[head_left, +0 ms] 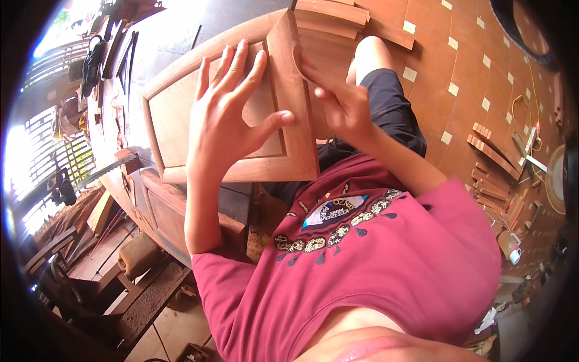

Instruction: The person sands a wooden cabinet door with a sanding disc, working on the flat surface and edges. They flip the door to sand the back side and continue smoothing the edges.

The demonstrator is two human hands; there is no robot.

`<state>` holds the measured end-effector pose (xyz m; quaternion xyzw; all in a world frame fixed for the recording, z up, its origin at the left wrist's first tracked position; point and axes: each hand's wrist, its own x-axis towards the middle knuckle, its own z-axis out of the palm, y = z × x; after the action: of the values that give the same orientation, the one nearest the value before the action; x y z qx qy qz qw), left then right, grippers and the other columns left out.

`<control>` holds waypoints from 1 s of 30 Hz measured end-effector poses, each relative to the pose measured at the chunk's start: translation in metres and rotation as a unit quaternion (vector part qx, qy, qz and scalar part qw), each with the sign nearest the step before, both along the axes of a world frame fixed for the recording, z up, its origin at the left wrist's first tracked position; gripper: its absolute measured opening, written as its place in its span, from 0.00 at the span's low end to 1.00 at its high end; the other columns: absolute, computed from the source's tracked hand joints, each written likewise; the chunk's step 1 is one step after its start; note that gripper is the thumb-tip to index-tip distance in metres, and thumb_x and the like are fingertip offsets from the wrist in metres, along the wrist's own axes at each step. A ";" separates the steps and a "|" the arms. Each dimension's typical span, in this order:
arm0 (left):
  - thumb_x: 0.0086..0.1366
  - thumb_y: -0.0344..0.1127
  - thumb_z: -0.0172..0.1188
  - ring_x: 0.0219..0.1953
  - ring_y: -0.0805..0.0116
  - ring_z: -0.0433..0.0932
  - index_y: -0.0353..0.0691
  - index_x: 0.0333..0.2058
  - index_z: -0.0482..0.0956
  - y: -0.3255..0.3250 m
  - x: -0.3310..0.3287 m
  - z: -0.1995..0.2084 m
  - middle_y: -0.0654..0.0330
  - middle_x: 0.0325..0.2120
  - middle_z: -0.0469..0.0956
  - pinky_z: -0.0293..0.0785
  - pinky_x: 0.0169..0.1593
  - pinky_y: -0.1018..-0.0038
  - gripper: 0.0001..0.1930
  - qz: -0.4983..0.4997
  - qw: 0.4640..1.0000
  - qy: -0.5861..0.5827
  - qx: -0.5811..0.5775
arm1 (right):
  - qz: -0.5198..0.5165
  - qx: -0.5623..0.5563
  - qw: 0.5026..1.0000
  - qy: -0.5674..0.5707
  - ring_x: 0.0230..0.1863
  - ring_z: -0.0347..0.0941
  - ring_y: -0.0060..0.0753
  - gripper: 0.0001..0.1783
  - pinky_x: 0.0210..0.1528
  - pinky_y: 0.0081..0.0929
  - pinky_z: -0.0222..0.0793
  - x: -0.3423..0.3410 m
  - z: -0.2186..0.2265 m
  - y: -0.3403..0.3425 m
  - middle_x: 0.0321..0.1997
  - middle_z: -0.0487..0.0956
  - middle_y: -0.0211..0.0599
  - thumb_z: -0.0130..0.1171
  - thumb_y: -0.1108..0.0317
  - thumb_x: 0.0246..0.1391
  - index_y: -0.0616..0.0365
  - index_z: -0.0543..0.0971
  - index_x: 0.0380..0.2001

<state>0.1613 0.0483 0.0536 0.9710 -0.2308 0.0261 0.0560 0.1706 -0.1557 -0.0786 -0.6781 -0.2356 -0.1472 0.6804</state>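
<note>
A framed wooden panel (297, 130), like a cabinet door, lies before me with a pale inset field and a reddish-brown frame. My left hand (223, 117) rests flat on its face, fingers spread and thumb pointing toward the right frame piece. Beside the panel's right edge is my right hand (347, 108); its fingers stretch along the edge of the frame near the upper corner, with the thumb apart. The fingertips of that hand are blurred, and I see nothing clearly held in it.
Under the panel is a dark work surface (163, 42). Another wooden panel (163, 202) stands below on the left, near a brown jug (139, 256). Cut boards (335, 18) lie on the tiled floor beyond my knee; stacked wood strips (494, 151) and a fan (556, 178) are at right.
</note>
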 end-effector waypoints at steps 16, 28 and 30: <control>0.58 0.69 0.67 0.74 0.42 0.64 0.39 0.68 0.73 0.003 0.004 -0.008 0.40 0.68 0.69 0.52 0.76 0.44 0.48 0.000 1.000 -0.018 -0.009 | 0.008 0.013 0.998 0.067 0.65 0.79 0.45 0.25 0.62 0.32 0.76 0.040 0.006 0.013 0.68 0.78 0.48 0.54 0.80 0.66 0.58 0.79 0.65; 0.62 0.69 0.63 0.74 0.40 0.62 0.39 0.69 0.72 0.009 0.008 -0.008 0.38 0.69 0.67 0.48 0.77 0.45 0.47 -0.012 1.000 -0.006 -0.016 | -0.002 0.013 1.000 -0.015 0.58 0.83 0.33 0.23 0.57 0.26 0.76 0.039 -0.016 0.011 0.67 0.79 0.50 0.53 0.73 0.71 0.60 0.76 0.67; 0.63 0.69 0.63 0.75 0.41 0.61 0.38 0.69 0.71 0.007 0.007 -0.007 0.38 0.70 0.67 0.48 0.77 0.44 0.47 -0.006 1.000 -0.001 -0.024 | 0.023 0.069 0.995 0.067 0.60 0.83 0.43 0.24 0.61 0.32 0.75 0.066 -0.004 0.022 0.65 0.81 0.48 0.53 0.77 0.67 0.57 0.79 0.65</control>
<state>0.1681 0.0556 0.0464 0.9680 -0.2359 0.0328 0.0794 0.2370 -0.1337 -0.0825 -0.6324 -0.1949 -0.1017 0.7428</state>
